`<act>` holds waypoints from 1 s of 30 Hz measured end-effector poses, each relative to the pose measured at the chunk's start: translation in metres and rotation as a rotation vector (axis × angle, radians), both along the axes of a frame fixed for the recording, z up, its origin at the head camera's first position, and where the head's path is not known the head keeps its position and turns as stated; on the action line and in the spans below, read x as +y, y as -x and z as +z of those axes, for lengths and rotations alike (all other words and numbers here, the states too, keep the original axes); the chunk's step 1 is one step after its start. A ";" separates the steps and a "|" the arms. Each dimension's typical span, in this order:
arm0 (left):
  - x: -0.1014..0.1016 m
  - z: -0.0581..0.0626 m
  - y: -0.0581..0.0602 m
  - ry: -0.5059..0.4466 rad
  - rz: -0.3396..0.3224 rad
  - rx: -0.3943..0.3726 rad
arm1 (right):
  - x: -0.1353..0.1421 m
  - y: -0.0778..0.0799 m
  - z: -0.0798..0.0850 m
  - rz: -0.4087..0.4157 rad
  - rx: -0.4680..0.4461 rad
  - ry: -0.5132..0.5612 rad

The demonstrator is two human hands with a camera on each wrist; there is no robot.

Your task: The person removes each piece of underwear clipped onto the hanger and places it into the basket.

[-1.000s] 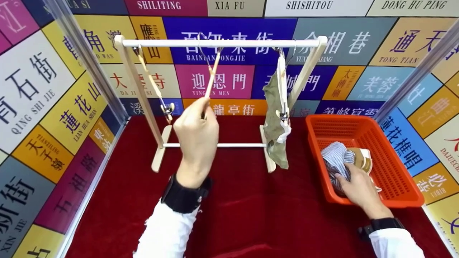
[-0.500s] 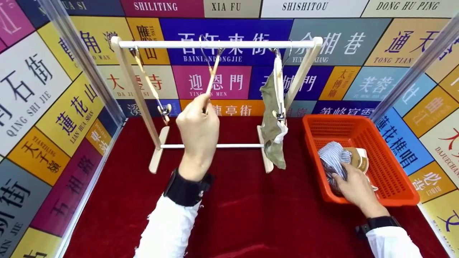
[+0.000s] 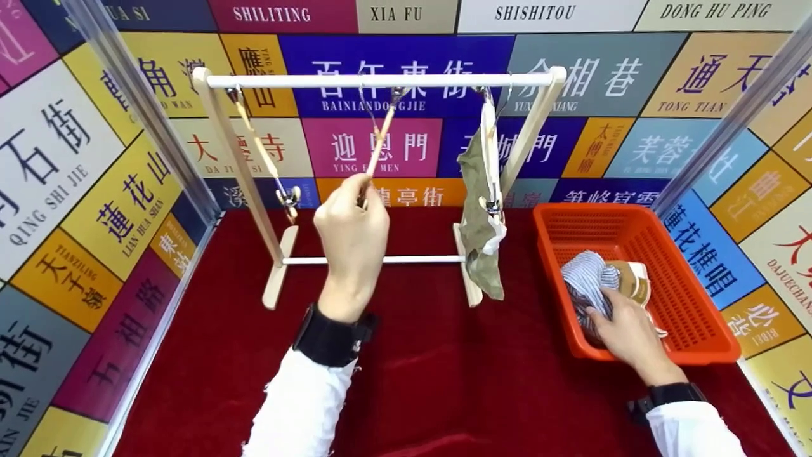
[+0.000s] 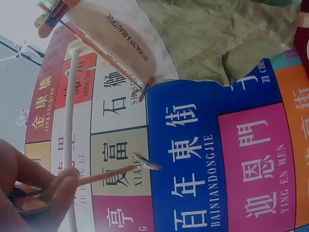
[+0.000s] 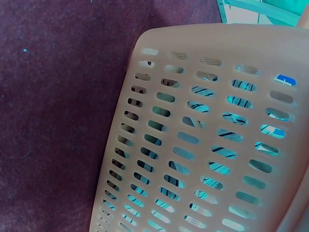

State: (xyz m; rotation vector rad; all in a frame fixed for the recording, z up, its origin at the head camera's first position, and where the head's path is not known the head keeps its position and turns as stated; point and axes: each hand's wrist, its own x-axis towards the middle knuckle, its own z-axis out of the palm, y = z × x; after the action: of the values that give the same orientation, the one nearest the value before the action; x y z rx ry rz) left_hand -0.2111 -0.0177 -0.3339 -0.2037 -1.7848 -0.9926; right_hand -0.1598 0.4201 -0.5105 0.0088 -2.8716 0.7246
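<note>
In the head view my left hand point(image 3: 352, 244) pinches the near end of a small wooden clip hanger point(image 3: 382, 143), whose hook is at the white rod of the rack. The left wrist view shows my fingers point(image 4: 63, 191) around the clip end, with the hanger's bar point(image 4: 104, 176) sticking out past them. My right hand point(image 3: 631, 333) reaches into the orange basket point(image 3: 704, 311) and grips a blue-and-white striped cloth point(image 3: 590, 279), bunched up at the basket's left side. A brown and white cloth point(image 3: 634, 282) lies beside it. In the right wrist view the basket wall point(image 5: 193, 130) hides this hand.
The wooden rack point(image 3: 380, 80) stands on a dark red cloth point(image 3: 406, 381). On its right hangs an olive and white garment point(image 3: 479, 222) clipped to a hanger; at the left hangs a bare clip hanger point(image 3: 263, 149). Sign-covered walls point(image 3: 406, 54) enclose the back and sides.
The head view has shifted slightly. The held hanger's upper end has moved a little to the right along the rod. Both hands keep their holds, and the striped cloth stays in the basket.
</note>
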 end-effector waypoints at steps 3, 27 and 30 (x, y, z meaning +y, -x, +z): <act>-0.001 -0.003 -0.001 -0.047 -0.024 -0.021 | 0.000 0.000 -0.001 0.007 0.003 0.001; -0.002 -0.039 -0.009 -0.191 -0.130 -0.063 | 0.000 0.001 -0.002 0.012 0.031 -0.016; -0.004 -0.047 -0.010 -0.200 -0.121 -0.090 | -0.001 0.002 -0.001 0.016 0.022 -0.013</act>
State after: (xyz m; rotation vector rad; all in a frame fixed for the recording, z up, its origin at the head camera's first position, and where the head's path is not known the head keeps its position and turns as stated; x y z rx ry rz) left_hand -0.2011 -0.0220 -0.3812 -0.1451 -1.7562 -1.2766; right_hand -0.1618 0.4192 -0.5117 0.0412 -2.8581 0.7035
